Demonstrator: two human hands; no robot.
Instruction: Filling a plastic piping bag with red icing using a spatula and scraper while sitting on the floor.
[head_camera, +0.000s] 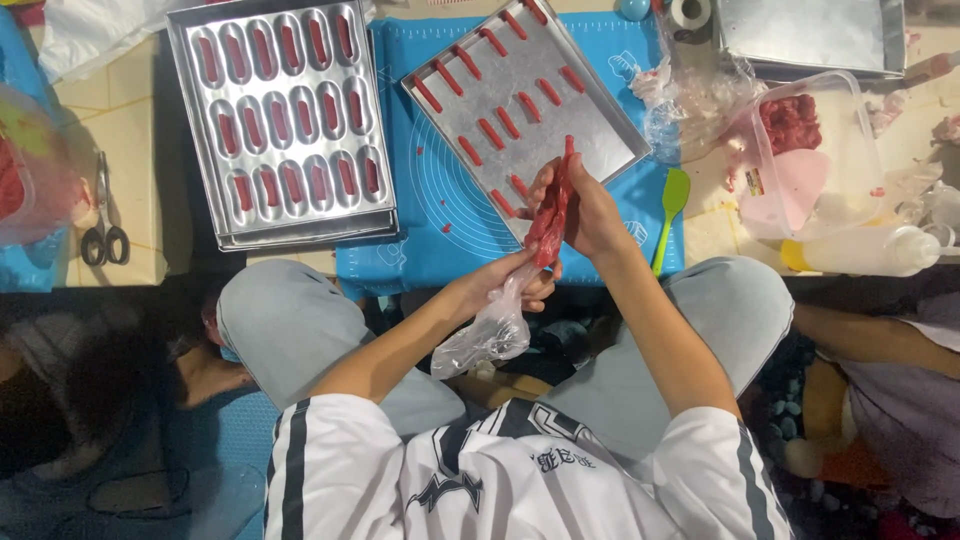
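Blue silicone mat (420, 230) under flat metal tray (590, 120) with red strips. Moulded tray (190, 120) at left, cavities red-filled. Clear tub (850, 170) at right, red paste inside. Right hand (590, 215) fingers wrapped round red piping bag (550, 215); left hand (515, 280) pinching its clear tail.

Clear plastic piping bag (520, 290) of red batter, slanted tip-up over a flat tray (590, 130) of red strips.

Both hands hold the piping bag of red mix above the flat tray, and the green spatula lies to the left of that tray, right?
Not quite: the head view shows the green spatula lying right of the flat tray. The rest holds: left hand and right hand hold the piping bag.
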